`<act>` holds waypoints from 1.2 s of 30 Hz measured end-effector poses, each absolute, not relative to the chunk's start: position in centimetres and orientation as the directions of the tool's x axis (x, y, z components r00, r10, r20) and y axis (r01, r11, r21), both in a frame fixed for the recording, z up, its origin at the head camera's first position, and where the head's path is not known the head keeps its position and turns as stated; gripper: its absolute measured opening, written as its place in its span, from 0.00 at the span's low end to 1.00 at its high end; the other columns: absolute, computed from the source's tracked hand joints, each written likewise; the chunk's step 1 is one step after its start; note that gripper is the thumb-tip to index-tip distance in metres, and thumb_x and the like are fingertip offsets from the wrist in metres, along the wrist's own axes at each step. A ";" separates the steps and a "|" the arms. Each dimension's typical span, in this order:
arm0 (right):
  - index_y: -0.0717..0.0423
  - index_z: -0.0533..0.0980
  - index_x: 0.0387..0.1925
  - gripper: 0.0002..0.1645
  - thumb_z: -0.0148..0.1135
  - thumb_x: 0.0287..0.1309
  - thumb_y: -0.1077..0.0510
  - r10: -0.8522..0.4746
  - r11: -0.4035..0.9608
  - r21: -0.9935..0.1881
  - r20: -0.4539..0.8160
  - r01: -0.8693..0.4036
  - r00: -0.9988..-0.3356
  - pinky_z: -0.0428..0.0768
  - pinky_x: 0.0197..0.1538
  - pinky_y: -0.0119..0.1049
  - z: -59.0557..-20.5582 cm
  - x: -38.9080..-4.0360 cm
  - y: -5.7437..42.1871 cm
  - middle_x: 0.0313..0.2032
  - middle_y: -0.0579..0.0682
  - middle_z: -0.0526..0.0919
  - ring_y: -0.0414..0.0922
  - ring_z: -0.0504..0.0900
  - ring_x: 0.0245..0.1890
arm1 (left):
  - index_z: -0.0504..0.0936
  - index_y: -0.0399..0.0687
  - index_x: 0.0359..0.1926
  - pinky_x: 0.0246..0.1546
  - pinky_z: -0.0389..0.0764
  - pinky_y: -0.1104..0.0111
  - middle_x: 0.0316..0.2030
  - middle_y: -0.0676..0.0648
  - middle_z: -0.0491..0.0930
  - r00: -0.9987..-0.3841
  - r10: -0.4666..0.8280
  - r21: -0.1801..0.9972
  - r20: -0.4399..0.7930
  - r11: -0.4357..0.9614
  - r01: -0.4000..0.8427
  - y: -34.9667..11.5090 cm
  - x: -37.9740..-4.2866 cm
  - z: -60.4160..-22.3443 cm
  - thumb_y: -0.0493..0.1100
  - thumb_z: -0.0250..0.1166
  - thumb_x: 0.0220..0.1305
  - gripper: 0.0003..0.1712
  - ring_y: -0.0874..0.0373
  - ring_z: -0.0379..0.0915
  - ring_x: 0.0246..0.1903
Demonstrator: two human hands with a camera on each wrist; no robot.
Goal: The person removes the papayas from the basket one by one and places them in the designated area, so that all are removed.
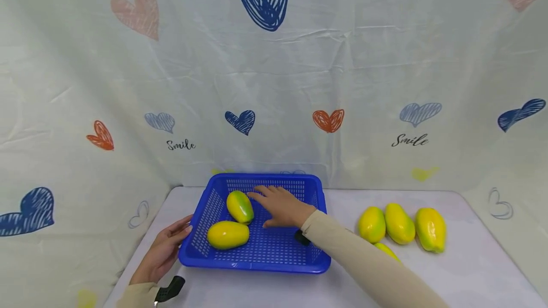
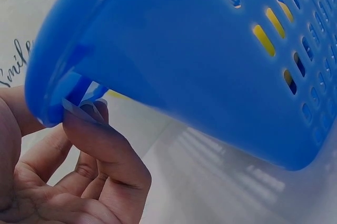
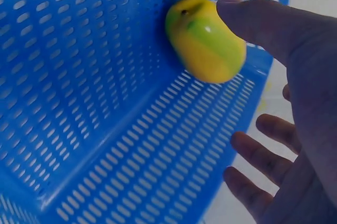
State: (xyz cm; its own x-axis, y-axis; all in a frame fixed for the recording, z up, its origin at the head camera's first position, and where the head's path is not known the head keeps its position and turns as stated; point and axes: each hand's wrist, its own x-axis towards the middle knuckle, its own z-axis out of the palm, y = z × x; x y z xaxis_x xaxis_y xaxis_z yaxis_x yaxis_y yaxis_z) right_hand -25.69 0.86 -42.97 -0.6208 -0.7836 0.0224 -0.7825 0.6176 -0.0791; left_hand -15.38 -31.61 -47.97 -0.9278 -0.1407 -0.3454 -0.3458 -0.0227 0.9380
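Mangoes (image 1: 228, 235) lie paired and touching in the left half of your blue basket (image 1: 254, 266). Your right hand (image 1: 280, 207) is over it, fingers spread, gripping nothing. Your left hand (image 1: 166, 247) seems to pinch the left rim, partly hidden. Four more mangoes (image 1: 399, 224) sit on the table (image 1: 471, 265), rightward, one partly behind your sleeve (image 1: 368, 260).

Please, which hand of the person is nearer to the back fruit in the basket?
The right hand: it is over the basket, just right of the back fruit. The left hand is farther, at the basket's left side.
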 end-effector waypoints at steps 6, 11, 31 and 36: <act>0.44 0.59 0.82 0.57 0.79 0.59 0.42 -0.787 0.616 -0.055 0.007 -0.786 -0.617 0.66 0.77 0.53 -43.8 -26.6 -1.0 0.79 0.51 0.64 0.54 0.68 0.76 | 0.55 0.38 0.83 0.49 0.84 0.70 0.53 0.55 0.82 -0.927 -0.147 0.938 -0.346 -0.023 -0.346 -31.4 -15.4 -47.9 0.42 0.58 0.82 0.37 0.62 0.80 0.46; 0.43 0.58 0.83 0.58 0.80 0.58 0.42 -0.794 0.607 -0.033 0.009 -0.794 -0.607 0.65 0.78 0.51 -44.3 -27.4 -2.1 0.80 0.50 0.63 0.53 0.66 0.77 | 0.55 0.39 0.83 0.50 0.84 0.71 0.56 0.53 0.81 -0.929 -0.142 0.939 -0.343 -0.024 -0.343 -31.2 -15.4 -47.9 0.42 0.59 0.82 0.37 0.61 0.79 0.48; 0.36 0.57 0.83 0.53 0.76 0.64 0.46 -0.801 0.589 0.094 -0.059 -0.802 -0.596 0.65 0.78 0.46 -46.6 -28.2 -5.8 0.82 0.47 0.56 0.50 0.63 0.78 | 0.57 0.39 0.82 0.50 0.84 0.71 0.55 0.53 0.81 -0.925 -0.154 0.938 -0.347 -0.043 -0.345 -31.0 -15.2 -47.7 0.41 0.58 0.82 0.36 0.60 0.79 0.48; 0.38 0.61 0.81 0.48 0.74 0.65 0.47 -0.802 0.592 0.088 -0.037 -0.801 -0.597 0.67 0.77 0.47 -46.8 -28.2 -6.1 0.82 0.46 0.58 0.52 0.63 0.79 | 0.56 0.40 0.83 0.50 0.85 0.70 0.53 0.54 0.82 -0.922 -0.155 0.935 -0.354 -0.056 -0.349 -31.2 -15.1 -47.7 0.41 0.58 0.82 0.36 0.60 0.80 0.47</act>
State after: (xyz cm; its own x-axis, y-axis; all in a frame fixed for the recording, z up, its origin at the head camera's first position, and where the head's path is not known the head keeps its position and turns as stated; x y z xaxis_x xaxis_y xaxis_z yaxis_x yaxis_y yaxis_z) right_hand -28.20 -6.15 -46.82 -0.5966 -0.8017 -0.0374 -0.8011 0.5920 0.0883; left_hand -15.09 -31.16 -47.68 -0.9224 -0.1549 -0.3538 -0.3493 -0.0563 0.9353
